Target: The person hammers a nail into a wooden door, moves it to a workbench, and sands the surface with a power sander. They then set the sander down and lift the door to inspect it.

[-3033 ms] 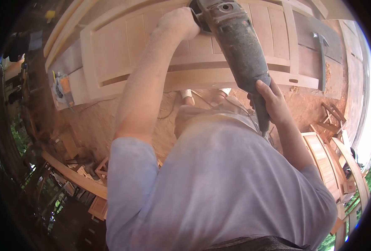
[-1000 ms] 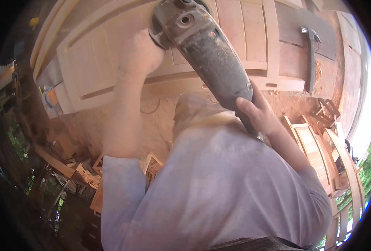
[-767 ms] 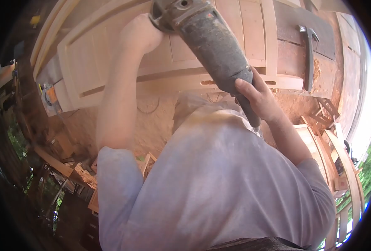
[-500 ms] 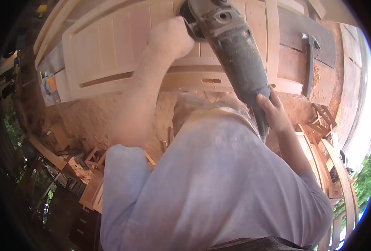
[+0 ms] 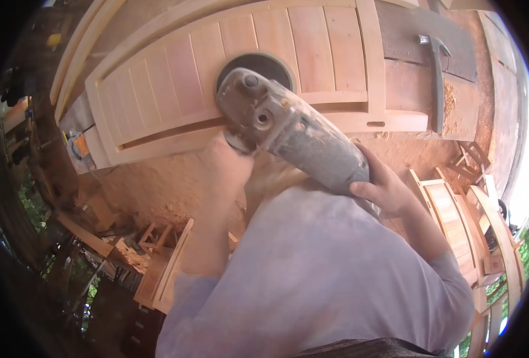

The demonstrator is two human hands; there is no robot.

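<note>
I hold a dusty grey angle grinder (image 5: 288, 134) with both hands above a slatted wooden panel (image 5: 175, 77) that lies on a workbench (image 5: 419, 77). My left hand (image 5: 225, 167) grips the side handle under the grinder's head. My right hand (image 5: 381, 188) is wrapped around the rear of its body. The grinder's round disc (image 5: 258, 62) lies over the panel's slats near the middle rail. My pale shirt fills the lower part of the view.
A hammer (image 5: 434, 71) lies on the bench right of the panel. A small orange and grey power tool (image 5: 80, 149) sits at the bench's left end. Sawdust covers the floor (image 5: 151, 185). Wooden frames and chair parts (image 5: 461, 227) stand at right and lower left.
The grinder has been drawn back toward my body and down over the panel's near rail. My left hand dropped with it, from over the panel to below its edge.
</note>
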